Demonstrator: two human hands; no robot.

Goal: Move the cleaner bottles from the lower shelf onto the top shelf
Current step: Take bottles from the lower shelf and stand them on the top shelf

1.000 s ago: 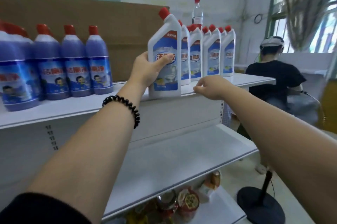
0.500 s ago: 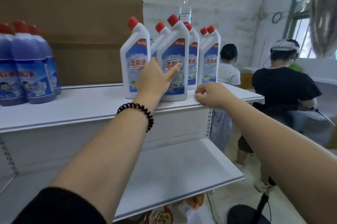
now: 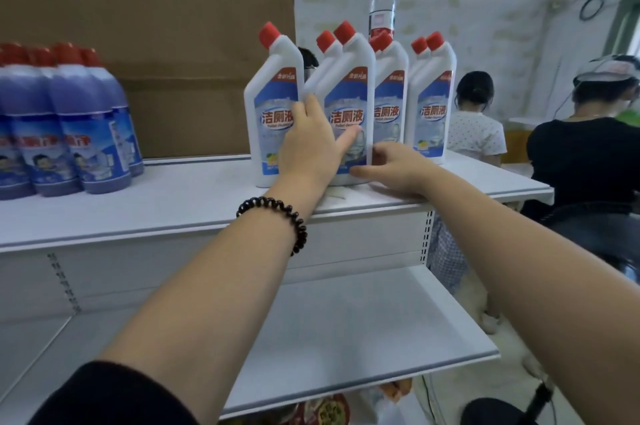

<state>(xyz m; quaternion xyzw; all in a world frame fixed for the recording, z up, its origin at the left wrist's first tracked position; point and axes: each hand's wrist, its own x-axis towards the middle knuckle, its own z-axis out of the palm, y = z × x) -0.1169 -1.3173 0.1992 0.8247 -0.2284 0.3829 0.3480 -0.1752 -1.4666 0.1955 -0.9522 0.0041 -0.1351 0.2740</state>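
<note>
On top shelf (image 3: 173, 203) | btl (image 3: 349, 85) upright, spout up-left | L hand (image 3: 311, 147) grips it | R hand (image 3: 394, 168): unclear
</note>
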